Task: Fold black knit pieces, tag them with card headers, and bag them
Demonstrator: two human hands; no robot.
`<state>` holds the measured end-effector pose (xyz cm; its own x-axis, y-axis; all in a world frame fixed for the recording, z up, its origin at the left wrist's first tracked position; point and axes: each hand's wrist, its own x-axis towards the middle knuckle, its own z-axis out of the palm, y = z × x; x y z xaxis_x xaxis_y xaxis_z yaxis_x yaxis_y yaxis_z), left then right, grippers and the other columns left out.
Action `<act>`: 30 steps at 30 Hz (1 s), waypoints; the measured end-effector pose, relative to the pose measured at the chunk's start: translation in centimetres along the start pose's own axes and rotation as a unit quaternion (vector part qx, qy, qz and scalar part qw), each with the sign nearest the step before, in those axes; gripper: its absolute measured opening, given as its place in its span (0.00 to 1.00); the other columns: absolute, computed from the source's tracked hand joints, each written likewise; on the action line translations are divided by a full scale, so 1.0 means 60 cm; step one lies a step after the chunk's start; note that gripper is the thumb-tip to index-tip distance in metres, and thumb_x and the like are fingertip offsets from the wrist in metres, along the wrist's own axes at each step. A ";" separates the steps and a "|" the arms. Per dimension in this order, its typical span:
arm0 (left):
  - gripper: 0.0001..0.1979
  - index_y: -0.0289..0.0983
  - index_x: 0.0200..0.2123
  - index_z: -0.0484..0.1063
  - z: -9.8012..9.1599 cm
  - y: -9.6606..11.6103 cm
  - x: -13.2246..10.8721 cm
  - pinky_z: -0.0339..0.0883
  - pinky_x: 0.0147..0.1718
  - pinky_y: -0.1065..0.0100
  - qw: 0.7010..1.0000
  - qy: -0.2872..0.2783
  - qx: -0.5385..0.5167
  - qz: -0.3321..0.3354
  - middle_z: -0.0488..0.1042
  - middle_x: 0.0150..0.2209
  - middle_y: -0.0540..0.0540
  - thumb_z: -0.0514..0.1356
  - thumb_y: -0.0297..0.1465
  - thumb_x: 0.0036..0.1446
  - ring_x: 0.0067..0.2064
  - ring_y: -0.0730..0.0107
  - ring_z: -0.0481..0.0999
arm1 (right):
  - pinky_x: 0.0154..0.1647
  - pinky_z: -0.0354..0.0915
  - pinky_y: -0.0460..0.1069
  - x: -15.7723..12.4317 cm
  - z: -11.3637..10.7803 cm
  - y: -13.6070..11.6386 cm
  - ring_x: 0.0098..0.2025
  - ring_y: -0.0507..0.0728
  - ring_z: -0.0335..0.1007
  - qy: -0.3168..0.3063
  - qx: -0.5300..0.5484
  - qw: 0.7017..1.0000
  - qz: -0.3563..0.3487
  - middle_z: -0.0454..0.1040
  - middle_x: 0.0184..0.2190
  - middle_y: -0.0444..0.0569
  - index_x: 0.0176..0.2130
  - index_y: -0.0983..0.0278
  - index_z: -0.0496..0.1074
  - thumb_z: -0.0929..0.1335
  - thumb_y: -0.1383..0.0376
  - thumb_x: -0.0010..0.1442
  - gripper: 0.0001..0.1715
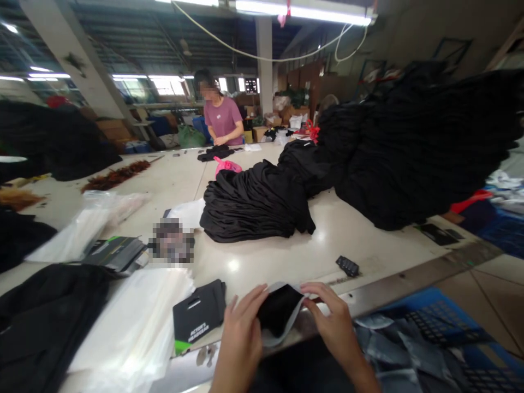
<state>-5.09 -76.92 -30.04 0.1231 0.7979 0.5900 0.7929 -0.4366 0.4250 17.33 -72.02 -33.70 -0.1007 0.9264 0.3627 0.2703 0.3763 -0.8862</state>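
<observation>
In front of me, at the table's near edge, is a clear plastic bag (pixel 273 342) with something black inside, its mouth spread open. My left hand (pixel 241 330) grips the left side of the bag, thumb toward me. The fingers and thumb of my right hand (pixel 332 322) pinch its upper right edge. Left of my left hand lies a small stack of black header cards (pixel 198 314) printed "ACTOR'S HEADGEAR", with a green corner. Flat clear bags (pixel 135 314) are stacked beside the cards.
Folded black fabric (pixel 254 210) lies mid-table, with a taller black heap (pixel 421 147) to the right. A blue crate (pixel 434 305) holding filled bags stands lower right. Across the table (pixel 323 243) stands a person (pixel 224 117) in a purple shirt. More black cloth (pixel 53 311) lies left.
</observation>
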 end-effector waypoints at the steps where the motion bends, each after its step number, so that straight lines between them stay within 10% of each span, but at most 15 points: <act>1: 0.26 0.46 0.60 0.71 0.005 0.006 0.003 0.63 0.64 0.57 0.998 0.015 0.054 0.019 0.76 0.60 0.48 0.55 0.19 0.63 0.61 0.63 0.76 | 0.46 0.71 0.47 -0.001 0.006 -0.004 0.46 0.55 0.76 -0.003 0.000 1.000 -0.023 0.80 0.41 0.46 0.40 0.58 0.79 0.70 0.63 0.66 0.05; 5: 0.13 0.45 0.52 0.75 0.036 0.049 0.017 0.45 0.69 0.54 0.994 0.004 0.072 0.084 0.80 0.54 0.52 0.59 0.26 0.68 0.60 0.63 0.75 | 0.42 0.68 0.45 -0.019 0.028 -0.030 0.38 0.52 0.76 -0.004 0.009 0.998 -0.064 0.79 0.35 0.43 0.37 0.60 0.76 0.70 0.69 0.65 0.05; 10: 0.10 0.41 0.45 0.75 0.048 0.059 0.028 0.50 0.65 0.53 0.993 0.010 0.043 0.106 0.83 0.44 0.51 0.55 0.23 0.70 0.56 0.62 0.78 | 0.36 0.66 0.44 -0.045 -0.015 -0.054 0.33 0.51 0.74 0.025 0.004 1.000 -0.013 0.77 0.30 0.42 0.32 0.61 0.76 0.72 0.66 0.64 0.07; 16: 0.04 0.39 0.41 0.75 0.008 -0.048 0.047 0.62 0.51 0.57 0.981 0.058 0.116 0.144 0.83 0.40 0.48 0.59 0.27 0.68 0.44 0.61 0.81 | 0.41 0.71 0.51 -0.102 -0.267 0.011 0.38 0.60 0.77 0.225 -0.103 0.956 0.160 0.78 0.35 0.51 0.36 0.62 0.75 0.72 0.48 0.60 0.20; 21: 0.07 0.41 0.43 0.75 -0.016 -0.099 0.096 0.64 0.48 0.58 0.986 0.038 0.103 0.124 0.82 0.43 0.45 0.57 0.34 0.70 0.44 0.61 0.81 | 0.41 0.68 0.66 -0.186 -0.441 0.096 0.45 0.76 0.75 0.333 -0.483 0.770 0.252 0.76 0.45 0.70 0.47 0.64 0.73 0.61 0.33 0.56 0.42; 25: 0.10 0.42 0.50 0.74 -0.019 -0.102 0.195 0.61 0.56 0.53 0.982 0.057 0.122 0.133 0.81 0.51 0.44 0.57 0.34 0.71 0.51 0.58 0.80 | 0.34 0.68 0.61 -0.157 -0.392 0.122 0.34 0.67 0.77 0.278 -0.404 0.839 0.235 0.80 0.35 0.55 0.39 0.54 0.75 0.64 0.38 0.58 0.27; 30: 0.18 0.38 0.61 0.70 0.001 -0.120 0.387 0.56 0.61 0.51 0.968 0.002 0.198 0.155 0.71 0.64 0.39 0.50 0.32 0.74 0.65 0.57 0.69 | 0.39 0.70 0.52 0.039 -0.208 0.107 0.37 0.59 0.77 0.136 -0.267 0.954 0.034 0.80 0.40 0.50 0.44 0.59 0.76 0.66 0.46 0.66 0.21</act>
<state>-7.89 -55.21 -19.44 0.3894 0.6528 0.6498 0.8850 -0.4607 -0.0675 30.76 -67.54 -34.96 0.1663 0.8851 0.4347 0.7233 0.1901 -0.6638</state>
